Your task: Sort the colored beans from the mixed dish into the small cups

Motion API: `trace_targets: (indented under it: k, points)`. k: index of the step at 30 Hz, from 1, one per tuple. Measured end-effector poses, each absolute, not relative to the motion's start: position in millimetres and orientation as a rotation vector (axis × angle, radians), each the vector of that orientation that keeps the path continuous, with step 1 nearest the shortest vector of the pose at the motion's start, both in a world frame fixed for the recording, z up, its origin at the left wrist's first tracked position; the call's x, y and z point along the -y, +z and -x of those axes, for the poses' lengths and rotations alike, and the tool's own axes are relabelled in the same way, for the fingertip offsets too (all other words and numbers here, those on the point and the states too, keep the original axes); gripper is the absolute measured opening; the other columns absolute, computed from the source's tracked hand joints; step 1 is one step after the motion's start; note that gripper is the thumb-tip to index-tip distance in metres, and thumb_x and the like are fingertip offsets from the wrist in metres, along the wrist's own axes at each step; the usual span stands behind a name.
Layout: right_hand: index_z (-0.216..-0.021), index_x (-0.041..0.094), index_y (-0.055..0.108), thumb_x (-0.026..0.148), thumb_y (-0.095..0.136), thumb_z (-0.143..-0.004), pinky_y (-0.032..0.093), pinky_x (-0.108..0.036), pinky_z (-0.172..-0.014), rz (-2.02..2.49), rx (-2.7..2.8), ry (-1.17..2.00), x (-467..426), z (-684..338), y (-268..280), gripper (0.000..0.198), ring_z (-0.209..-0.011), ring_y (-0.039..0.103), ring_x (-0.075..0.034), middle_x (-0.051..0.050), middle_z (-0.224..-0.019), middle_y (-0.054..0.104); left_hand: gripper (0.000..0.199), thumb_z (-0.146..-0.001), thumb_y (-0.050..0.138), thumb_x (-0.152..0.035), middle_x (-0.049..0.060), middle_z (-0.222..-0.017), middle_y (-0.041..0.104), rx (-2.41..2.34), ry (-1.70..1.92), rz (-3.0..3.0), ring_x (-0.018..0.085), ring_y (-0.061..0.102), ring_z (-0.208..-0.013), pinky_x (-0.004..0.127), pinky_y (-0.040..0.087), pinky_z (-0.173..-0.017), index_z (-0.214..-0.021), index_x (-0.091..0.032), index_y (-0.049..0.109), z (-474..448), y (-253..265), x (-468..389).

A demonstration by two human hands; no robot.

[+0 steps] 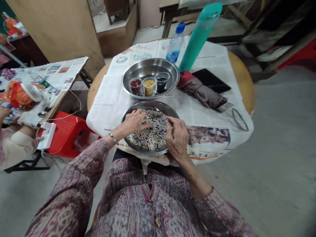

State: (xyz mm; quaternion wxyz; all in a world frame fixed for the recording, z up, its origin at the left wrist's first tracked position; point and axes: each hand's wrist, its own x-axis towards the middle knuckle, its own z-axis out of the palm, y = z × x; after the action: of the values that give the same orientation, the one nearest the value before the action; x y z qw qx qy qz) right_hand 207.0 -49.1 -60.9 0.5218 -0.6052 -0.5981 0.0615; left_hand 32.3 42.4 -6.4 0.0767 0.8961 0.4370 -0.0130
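Observation:
In front of me a steel basin [153, 152] holds a mix of white, dark red, black and yellow grains and beans [150, 136]. My left hand [135, 123] reaches over its left side, fingers apart and touching the mix. At the right rim, my right hand [177, 136] is curled, thumb and fingers drawn together; whatever is between them is too small to make out. Behind stands a second steel basin [150, 62] with three clear cups: one of red beans [135, 87], one of yellow grains or beans [149, 87] and one of black beans [161, 84].
Newspaper [106, 98] covers the round table. At the back stand a water bottle [174, 46] and a tall teal container [201, 36]. A folded umbrella [202, 90], a dark tablet [212, 80] and a black loop [239, 119] lie right. A red stool [65, 138] stands left, beside another person.

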Motion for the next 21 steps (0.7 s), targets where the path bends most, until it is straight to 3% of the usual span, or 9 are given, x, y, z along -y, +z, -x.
trace_targets:
  k: [2,5,8,11,16,21]
  points:
    - [-0.117,0.021,0.062,0.027,0.041,-0.098,0.048,-0.046,-0.097,1.449,1.436,0.146,49,-207,-61,0.028,-0.107,0.059,-0.024,-0.011,-0.112,0.067,0.057,-0.084,0.066,-0.061,0.011,-0.119,0.055,-1.183,-0.084,-2.640,0.031,0.055,-0.111,0.043,0.052,-0.088,-0.123,-0.021,0.056,-19,-3,-28]
    - [-0.116,0.020,0.062,0.028,0.042,-0.098,0.049,-0.045,-0.095,1.452,1.442,0.137,49,-207,-62,0.028,-0.106,0.060,-0.023,-0.011,-0.112,0.068,0.074,-0.077,0.077,-0.053,0.012,-0.131,0.048,-0.928,-0.088,-2.657,0.032,0.052,-0.119,0.042,0.053,-0.091,-0.138,-0.025,0.046,-12,-4,-5]
    - [-0.116,0.020,0.062,0.029,0.042,-0.098,0.049,-0.045,-0.094,1.457,1.439,0.134,49,-207,-63,0.028,-0.105,0.060,-0.023,-0.011,-0.111,0.068,0.052,-0.086,0.070,-0.029,0.011,-0.132,0.047,-0.807,-0.021,-2.703,0.027,0.053,-0.118,0.038,0.052,-0.095,-0.135,-0.024,0.050,-23,-12,6]
    - [-0.115,0.020,0.062,0.029,0.043,-0.098,0.049,-0.045,-0.094,1.458,1.441,0.123,49,-206,-63,0.028,-0.104,0.060,-0.023,-0.011,-0.110,0.068,0.026,-0.093,0.051,-0.012,0.009,-0.118,0.055,-0.788,0.015,-2.751,0.020,0.059,-0.106,0.034,0.053,-0.092,-0.116,-0.019,0.060,-42,-22,0]
    - [-0.114,0.019,0.063,0.028,0.042,-0.098,0.049,-0.043,-0.094,1.476,1.452,0.106,50,-205,-62,0.028,-0.104,0.060,-0.024,-0.011,-0.109,0.068,0.029,-0.096,0.037,-0.006,0.007,-0.101,0.063,-1.004,0.193,-2.753,0.018,0.062,-0.094,0.033,0.053,-0.087,-0.108,-0.015,0.062,-58,-26,-26]
    - [-0.115,0.019,0.063,0.026,0.042,-0.096,0.048,-0.043,-0.095,1.501,1.521,0.101,49,-206,-63,0.029,-0.104,0.060,-0.024,-0.012,-0.110,0.068,0.024,-0.094,0.046,-0.008,0.006,-0.109,0.065,-1.073,0.417,-2.733,0.018,0.063,-0.099,0.032,0.053,-0.088,-0.108,-0.018,0.063,-31,-20,-28]
